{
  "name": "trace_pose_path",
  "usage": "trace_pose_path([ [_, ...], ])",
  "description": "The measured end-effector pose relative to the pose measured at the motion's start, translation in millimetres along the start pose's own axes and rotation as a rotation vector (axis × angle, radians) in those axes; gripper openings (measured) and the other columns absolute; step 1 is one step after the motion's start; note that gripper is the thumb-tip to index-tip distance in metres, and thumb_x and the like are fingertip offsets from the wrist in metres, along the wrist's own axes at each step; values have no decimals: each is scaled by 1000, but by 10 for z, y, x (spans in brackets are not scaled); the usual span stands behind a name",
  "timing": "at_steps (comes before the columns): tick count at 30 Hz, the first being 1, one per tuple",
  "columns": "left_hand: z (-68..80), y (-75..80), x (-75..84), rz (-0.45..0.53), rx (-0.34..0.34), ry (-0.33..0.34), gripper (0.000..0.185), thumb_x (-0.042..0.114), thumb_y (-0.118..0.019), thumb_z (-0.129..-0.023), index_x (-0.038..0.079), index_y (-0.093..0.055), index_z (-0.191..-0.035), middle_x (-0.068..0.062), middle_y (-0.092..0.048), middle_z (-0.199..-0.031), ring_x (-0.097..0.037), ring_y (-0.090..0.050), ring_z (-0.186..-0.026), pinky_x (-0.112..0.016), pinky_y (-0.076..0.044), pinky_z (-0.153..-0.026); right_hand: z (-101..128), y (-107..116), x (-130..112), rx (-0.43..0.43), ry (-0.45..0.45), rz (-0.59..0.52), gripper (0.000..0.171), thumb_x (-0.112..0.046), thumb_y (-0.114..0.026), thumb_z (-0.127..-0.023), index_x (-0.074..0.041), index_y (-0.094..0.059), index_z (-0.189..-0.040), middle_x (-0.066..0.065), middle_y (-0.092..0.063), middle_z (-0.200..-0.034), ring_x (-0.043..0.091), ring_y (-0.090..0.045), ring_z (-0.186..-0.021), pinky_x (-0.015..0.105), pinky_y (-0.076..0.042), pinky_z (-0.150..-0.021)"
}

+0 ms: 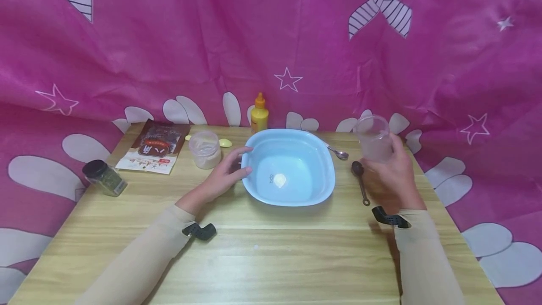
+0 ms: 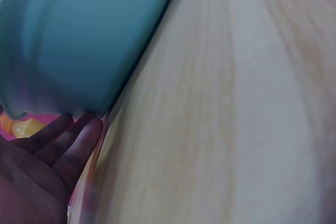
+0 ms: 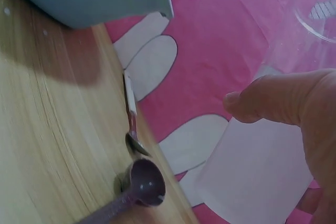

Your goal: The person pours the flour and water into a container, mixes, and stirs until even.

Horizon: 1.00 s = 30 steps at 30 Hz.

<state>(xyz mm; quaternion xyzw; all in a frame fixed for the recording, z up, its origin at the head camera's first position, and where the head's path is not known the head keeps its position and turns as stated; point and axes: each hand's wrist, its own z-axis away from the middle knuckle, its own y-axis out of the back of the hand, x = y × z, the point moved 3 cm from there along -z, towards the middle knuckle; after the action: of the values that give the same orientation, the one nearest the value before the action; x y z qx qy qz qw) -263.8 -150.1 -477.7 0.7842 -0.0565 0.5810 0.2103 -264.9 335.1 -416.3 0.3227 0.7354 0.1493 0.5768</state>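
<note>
A light blue plastic basin [image 1: 288, 173] stands mid-table. At its left side is my left hand [image 1: 226, 168], thumb near the rim; in the left wrist view its fairly straight fingertips [image 2: 93, 129] meet the basin's outer wall [image 2: 89, 40]. My right hand [image 1: 395, 166] grips a clear plastic cup [image 1: 372, 138] at the table's right, thumb across its side. Whitish contents fill the lower part of the cup [image 3: 252, 166] in the right wrist view. Just left of this hand lies a dark brown measuring spoon [image 1: 358, 169].
A metal spoon [image 1: 340, 154] lies behind the basin's right side, and a yellow squeeze bottle [image 1: 259, 116] stands behind it. Leftward are a jar of pale powder [image 1: 206, 154], a yellow spoon [image 1: 225, 143], a brown-and-white packet [image 1: 154, 147] and a black-lidded spice jar [image 1: 106, 179].
</note>
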Motion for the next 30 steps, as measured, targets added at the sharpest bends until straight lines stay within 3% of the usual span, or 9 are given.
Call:
trace_pose_path([
  [14, 24, -37, 21, 7, 9, 10, 60, 14, -67, -110, 11, -46, -166, -31, -57, -156, -50, -61, -140, -60, -53, -117, -72, 137, 238, 4, -128, -76, 101, -24, -94, -91, -21, -35, -172, 22, -47, -168, 48, -47, -148, 73, -43, -122],
  [21, 19, -29, 50, 4, 12, 2, 59, 14, -67, -110, 10, -46, -165, -32, -57, -155, -51, -61, -140, -60, -53, -116, -56, 175, 259, 20, -167, -107, 101, -26, -95, -91, -16, -35, -172, 23, -42, -172, 48, -41, -154, 70, -36, -128],
  [26, 21, -24, 44, -2, 13, 0, 59, 14, -67, -110, 9, -46, -165, -31, -56, -157, -50, -61, -140, -60, -54, -116, -126, 175, 455, 44, -200, -132, 104, -28, -96, -90, -20, -33, -173, 19, -44, -171, 42, -44, -152, 64, -38, -129],
  [30, 24, -16, 44, -5, 10, -20, 60, 19, -68, -111, 10, -46, -165, -31, -55, -157, -50, -61, -140, -59, -56, -114, -109, 206, 437, 67, -219, -149, 103, -24, -96, -91, -19, -32, -172, 17, -47, -167, 36, -48, -148, 54, -42, -127],
])
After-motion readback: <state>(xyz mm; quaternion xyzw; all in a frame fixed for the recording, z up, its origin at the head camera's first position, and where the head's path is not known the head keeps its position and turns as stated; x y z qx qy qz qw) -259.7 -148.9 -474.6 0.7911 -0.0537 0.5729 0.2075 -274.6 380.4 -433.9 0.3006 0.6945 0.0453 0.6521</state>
